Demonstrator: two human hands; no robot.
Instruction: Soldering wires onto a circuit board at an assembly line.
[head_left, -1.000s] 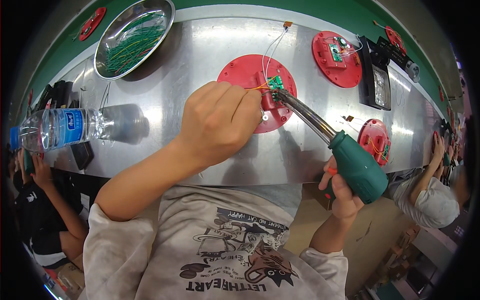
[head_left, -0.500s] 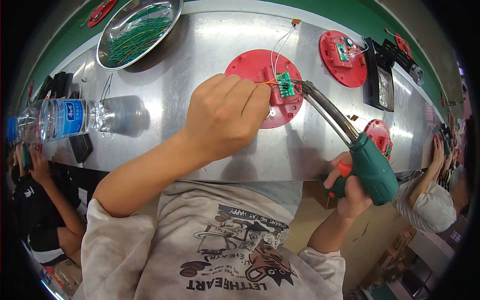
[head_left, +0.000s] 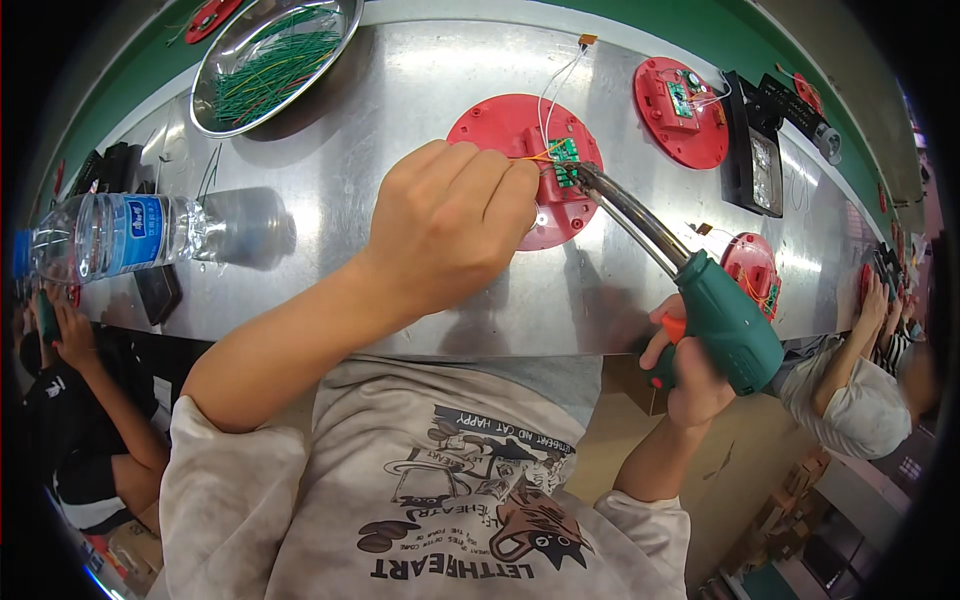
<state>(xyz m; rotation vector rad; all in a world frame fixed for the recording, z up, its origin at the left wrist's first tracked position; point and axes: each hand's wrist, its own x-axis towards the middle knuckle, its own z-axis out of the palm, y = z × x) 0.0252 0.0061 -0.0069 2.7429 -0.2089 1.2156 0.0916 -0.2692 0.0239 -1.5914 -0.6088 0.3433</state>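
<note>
My left hand [head_left: 445, 220] is closed in a pinch over a round red plastic housing [head_left: 487, 118]. Thin orange wires [head_left: 532, 158] run from its fingertips to a small green circuit board [head_left: 563, 150] on the housing. My right hand [head_left: 697, 385] grips a green soldering gun [head_left: 732, 322] by its handle, fingers near the orange trigger. The gun's dark metal tip reaches the lower right part of the board; whether it touches a solder point is too small to tell. Two white wires lead from the housing up to a small orange-brown piece [head_left: 587, 40]. The pinching fingertips are partly hidden.
A steel bowl [head_left: 208, 118] of cut green wires stands at the far left of the metal table [head_left: 400, 90]. Nearer lies a clear water bottle [head_left: 110, 235]. To the right are more red housings [head_left: 680, 135] and a black tray [head_left: 752, 150]. Other people sit at both sides.
The soldering gun has shifted left with my right hand, its tip moving from the board's right edge onto its lower right part. My left hand keeps its pinch at nearly the same place.
</note>
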